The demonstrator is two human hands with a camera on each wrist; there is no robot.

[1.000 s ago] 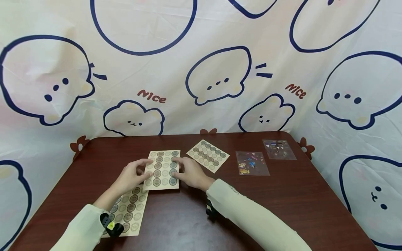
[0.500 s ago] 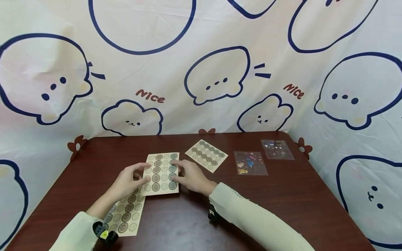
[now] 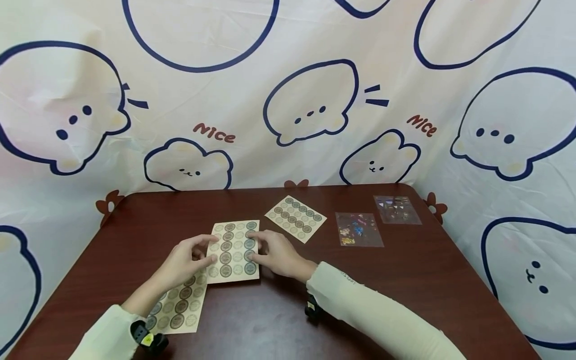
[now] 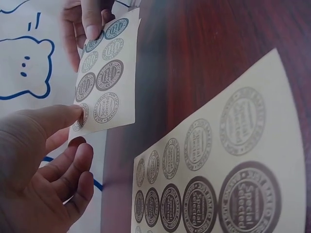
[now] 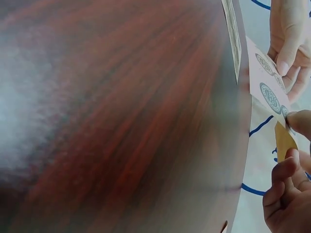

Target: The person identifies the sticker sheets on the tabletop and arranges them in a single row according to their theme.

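Note:
Between both hands is a cream sticker sheet (image 3: 231,257) with rows of round dark and pale labels, raised off the table and tilted toward the camera. My left hand (image 3: 185,262) pinches its left edge, thumb (image 4: 63,116) on the printed face and fingers behind. On the opposite edge, my right hand (image 3: 281,256) grips it with the thumb in front. A second, similar sticker sheet (image 3: 177,320) lies flat on the table under the left forearm, partly covered by that arm. In the left wrist view, "Special Selected" reads on its labels.
A third sheet of round stickers (image 3: 296,220) lies askew at the back middle of the dark red-brown table (image 3: 288,315). Right of it are two clear sticker sheets, one with colourful pictures (image 3: 360,230), the other with small shiny shapes (image 3: 398,210). A printed cloth (image 3: 252,100) hangs behind.
Both hands have brought the held sticker sheet slightly nearer the body, and the grip on its two edges is the same. The head view has shifted a little.

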